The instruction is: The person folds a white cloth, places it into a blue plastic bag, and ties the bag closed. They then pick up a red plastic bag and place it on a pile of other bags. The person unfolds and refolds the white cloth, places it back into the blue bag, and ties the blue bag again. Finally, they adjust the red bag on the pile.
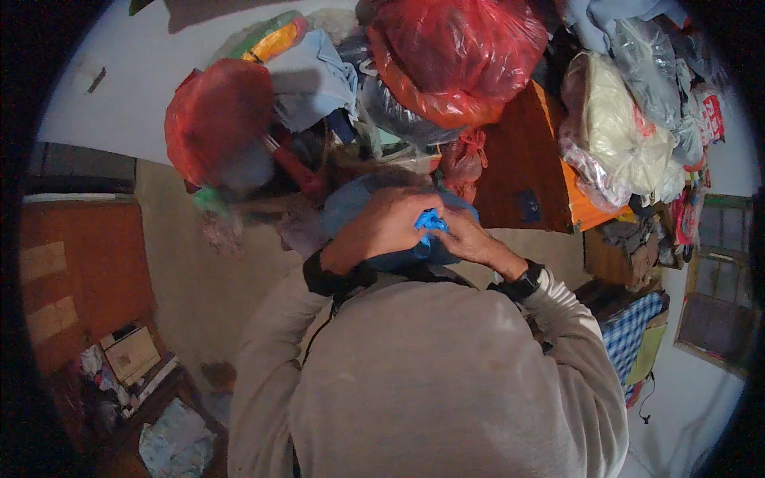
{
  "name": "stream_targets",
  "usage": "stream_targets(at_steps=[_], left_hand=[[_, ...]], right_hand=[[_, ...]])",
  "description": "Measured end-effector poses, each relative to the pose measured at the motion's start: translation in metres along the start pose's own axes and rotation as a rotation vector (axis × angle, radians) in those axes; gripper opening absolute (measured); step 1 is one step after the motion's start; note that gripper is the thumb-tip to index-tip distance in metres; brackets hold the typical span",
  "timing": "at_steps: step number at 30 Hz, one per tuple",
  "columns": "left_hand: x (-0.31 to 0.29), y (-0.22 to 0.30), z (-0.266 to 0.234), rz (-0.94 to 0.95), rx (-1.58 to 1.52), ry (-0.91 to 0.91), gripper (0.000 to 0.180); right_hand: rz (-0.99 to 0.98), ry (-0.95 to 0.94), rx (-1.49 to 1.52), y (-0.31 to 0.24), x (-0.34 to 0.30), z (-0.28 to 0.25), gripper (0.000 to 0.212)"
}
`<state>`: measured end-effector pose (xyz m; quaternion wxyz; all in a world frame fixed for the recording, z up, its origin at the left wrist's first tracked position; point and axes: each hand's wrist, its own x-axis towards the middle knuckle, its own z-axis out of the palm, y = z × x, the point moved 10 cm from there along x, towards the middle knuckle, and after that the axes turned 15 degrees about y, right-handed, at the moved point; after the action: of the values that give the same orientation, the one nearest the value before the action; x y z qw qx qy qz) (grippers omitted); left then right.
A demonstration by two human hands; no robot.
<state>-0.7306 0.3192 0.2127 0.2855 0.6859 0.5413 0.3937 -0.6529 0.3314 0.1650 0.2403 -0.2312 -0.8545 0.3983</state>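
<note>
Left hand (390, 221): its grip is curled closed on the bunched blue plastic (431, 223); the fingertips are partly hidden.
Right hand (472, 237): its grip is narrow also, closed on the same plastic from the other side.
Handling: I judge that both hands should press evenly and stay close together, because thin film can slip or tear if 1 side pulls harder.
Blue bag (341, 205): it lies below the 2 hands and extends past the left one; the bunched part, probably its neck, is directly between the grips. What carries the bag is hidden.
Brown panel (510, 171): its near edge is to the right of the bag.
Small red bag (464, 163): it hangs just beyond the hands, beside the panel's left side.
</note>
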Motion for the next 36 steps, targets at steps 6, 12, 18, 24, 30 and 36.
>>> stream_targets(at_steps=[6,12,18,24,30,36], left_hand=[[0.005,0.021,-0.013,0.311,0.002,-0.233,0.04],[0.09,-0.032,-0.14,0.31,0.406,-0.153,0.039],[0.144,-0.128,-0.16,0.134,0.482,-0.359,0.049],[0.164,-0.218,-0.1,0.334,0.771,-0.223,0.067],[0.151,-0.269,-0.074,0.528,1.267,-0.017,0.051],[0.178,-0.298,-0.094,0.353,1.327,0.233,0.027]], right_hand=[[0.156,0.128,0.021,0.0,-0.013,-0.015,0.039],[0.25,0.288,-0.039,-0.005,-0.04,-0.038,0.033],[0.539,0.373,0.017,0.014,-0.088,-0.041,0.028],[0.491,0.586,-0.152,0.008,-0.113,-0.05,0.028],[0.63,0.616,-0.137,0.018,-0.136,-0.048,0.024],[0.703,0.631,-0.15,0.024,-0.144,-0.04,0.026]])
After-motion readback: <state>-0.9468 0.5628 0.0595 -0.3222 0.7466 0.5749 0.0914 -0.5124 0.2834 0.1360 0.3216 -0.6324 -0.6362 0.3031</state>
